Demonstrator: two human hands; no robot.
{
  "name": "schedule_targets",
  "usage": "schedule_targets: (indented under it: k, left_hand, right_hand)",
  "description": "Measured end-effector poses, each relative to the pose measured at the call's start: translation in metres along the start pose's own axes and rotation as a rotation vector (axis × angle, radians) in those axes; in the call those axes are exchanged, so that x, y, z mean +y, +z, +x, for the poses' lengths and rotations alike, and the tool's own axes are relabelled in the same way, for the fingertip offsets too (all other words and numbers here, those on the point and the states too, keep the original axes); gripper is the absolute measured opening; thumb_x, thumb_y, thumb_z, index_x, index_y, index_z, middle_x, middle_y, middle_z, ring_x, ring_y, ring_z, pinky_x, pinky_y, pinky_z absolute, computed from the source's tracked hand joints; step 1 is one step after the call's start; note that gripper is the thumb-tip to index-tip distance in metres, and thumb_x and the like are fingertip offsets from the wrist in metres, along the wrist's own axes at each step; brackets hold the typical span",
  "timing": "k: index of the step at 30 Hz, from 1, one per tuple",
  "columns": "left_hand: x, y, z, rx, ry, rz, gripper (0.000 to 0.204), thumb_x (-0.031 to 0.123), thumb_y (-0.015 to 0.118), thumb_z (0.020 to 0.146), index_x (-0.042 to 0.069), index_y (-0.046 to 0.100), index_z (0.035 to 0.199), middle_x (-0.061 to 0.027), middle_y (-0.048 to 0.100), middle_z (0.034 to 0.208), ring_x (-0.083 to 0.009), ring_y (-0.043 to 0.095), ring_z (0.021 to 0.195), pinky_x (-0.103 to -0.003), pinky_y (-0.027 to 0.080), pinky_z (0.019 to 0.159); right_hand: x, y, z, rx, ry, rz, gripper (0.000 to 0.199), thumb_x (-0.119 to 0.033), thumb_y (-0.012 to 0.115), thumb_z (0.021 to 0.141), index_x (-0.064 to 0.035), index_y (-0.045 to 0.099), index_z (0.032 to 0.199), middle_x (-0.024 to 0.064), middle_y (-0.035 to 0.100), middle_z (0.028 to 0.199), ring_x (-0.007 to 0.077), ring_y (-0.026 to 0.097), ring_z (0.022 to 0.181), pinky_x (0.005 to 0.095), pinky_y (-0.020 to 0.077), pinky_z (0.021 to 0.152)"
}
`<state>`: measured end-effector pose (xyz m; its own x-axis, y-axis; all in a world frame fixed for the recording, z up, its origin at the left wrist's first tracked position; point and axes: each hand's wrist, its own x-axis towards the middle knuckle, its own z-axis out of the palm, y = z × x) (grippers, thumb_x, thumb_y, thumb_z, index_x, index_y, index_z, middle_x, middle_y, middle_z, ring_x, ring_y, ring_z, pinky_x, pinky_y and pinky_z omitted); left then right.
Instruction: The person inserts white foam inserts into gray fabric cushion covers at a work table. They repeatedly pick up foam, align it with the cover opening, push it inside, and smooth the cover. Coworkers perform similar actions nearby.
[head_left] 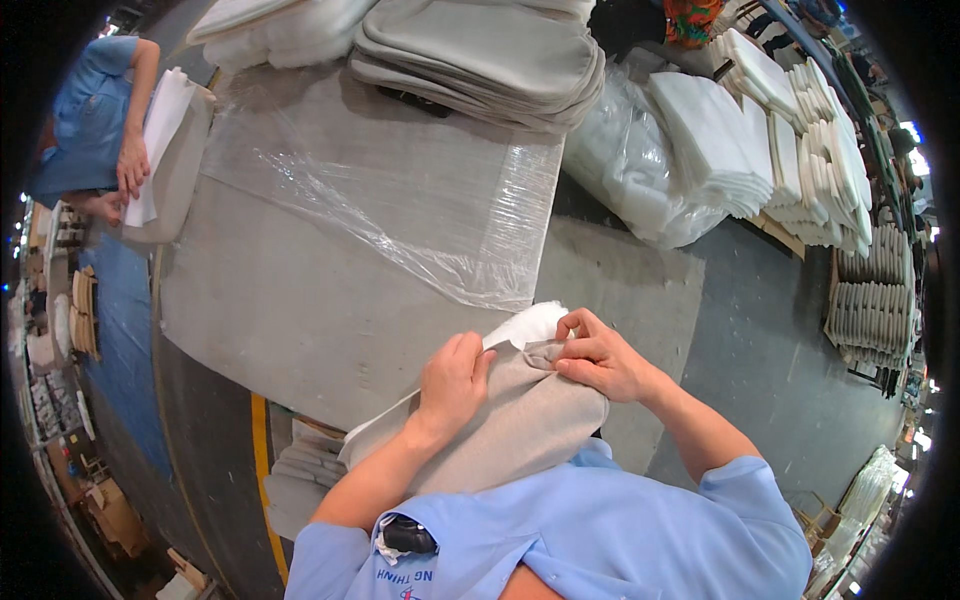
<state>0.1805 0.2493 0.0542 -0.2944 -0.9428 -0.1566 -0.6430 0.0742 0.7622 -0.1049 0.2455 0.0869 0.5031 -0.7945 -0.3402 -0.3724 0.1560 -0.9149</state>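
A person's two bare hands work at a soft grey fabric cover with rounded corners [520,432] at the near edge of a broad grey worktable [300,320], close against a light-blue shirt [640,530]. The right hand [608,366] pinches a gathered fold of the cover's upper edge between thumb and fingers, beside a fluffy white pad [540,324] that shows past the cloth. The left hand [452,388] curls over the cover's left side; whether its fingertips grip the edge cannot be told. The piece looks light and pliant, likely to crease and sag rather than slip or break; the cover's edge, taken with the pad beneath, seems the surest hold, since the loose white filling may pull or tear. At the table's far side sits a stack of grey rounded panels [480,50]; past its left edge, a co-worker in blue [90,115] handles another piece.
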Motion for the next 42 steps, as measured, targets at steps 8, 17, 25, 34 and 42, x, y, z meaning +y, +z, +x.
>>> schedule_targets:
  k: [8, 17, 25, 34, 42]
  left_hand:
    - [-0.011, 0.005, -0.013, 0.246, 0.388, 0.122, 0.023, 0.002, 0.078, 0.083, 0.004, 0.056, 0.084, -0.0136, 0.062, 0.088, -0.0345, 0.059, 0.067, -0.045, 0.049, 0.060]
    - [-0.012, 0.005, -0.014, 0.293, 0.479, 0.140, 0.017, 0.005, 0.073, 0.080, 0.007, 0.057, 0.079, -0.0086, 0.061, 0.086, -0.0265, 0.060, 0.068, -0.041, 0.048, 0.061]
    - [-0.017, 0.008, -0.020, 0.311, 0.487, 0.119, 0.016, 0.006, 0.073, 0.078, 0.008, 0.057, 0.077, -0.0067, 0.057, 0.084, -0.0241, 0.058, 0.069, -0.038, 0.047, 0.063]
    - [-0.020, 0.008, -0.019, 0.312, 0.464, 0.103, 0.013, 0.007, 0.070, 0.079, 0.009, 0.058, 0.078, -0.0060, 0.056, 0.082, -0.0235, 0.059, 0.069, -0.038, 0.046, 0.064]
    - [-0.018, 0.009, -0.018, 0.306, 0.464, 0.110, 0.013, 0.007, 0.069, 0.080, 0.009, 0.057, 0.078, -0.0057, 0.056, 0.081, -0.0234, 0.059, 0.069, -0.037, 0.047, 0.064]
  right_hand:
    - [-0.031, -0.017, 0.031, -0.017, -0.096, -0.393, 0.024, -0.025, 0.062, 0.105, -0.0058, 0.076, 0.104, 0.0147, 0.067, 0.111, 0.0348, 0.065, 0.099, 0.0455, 0.0535, 0.086]
    - [-0.045, -0.021, 0.116, -0.526, 0.043, -0.541, 0.017, -0.019, 0.065, 0.101, -0.0085, 0.077, 0.109, 0.0134, 0.070, 0.104, 0.0335, 0.070, 0.097, 0.0464, 0.0541, 0.084]
    - [-0.066, -0.014, 0.128, -0.717, 0.142, -0.638, 0.012, -0.014, 0.068, 0.097, -0.0064, 0.074, 0.104, 0.0131, 0.073, 0.102, 0.0339, 0.071, 0.097, 0.0450, 0.0549, 0.084]
    - [-0.062, -0.004, 0.104, -0.261, 0.263, -0.321, 0.015, -0.014, 0.066, 0.099, -0.0044, 0.068, 0.111, 0.0154, 0.074, 0.103, 0.0359, 0.071, 0.096, 0.0447, 0.0547, 0.084]
    - [-0.046, -0.010, 0.110, -0.444, 0.179, -0.656, 0.020, -0.020, 0.070, 0.096, -0.0045, 0.078, 0.106, 0.0152, 0.077, 0.104, 0.0350, 0.073, 0.097, 0.0437, 0.0564, 0.084]
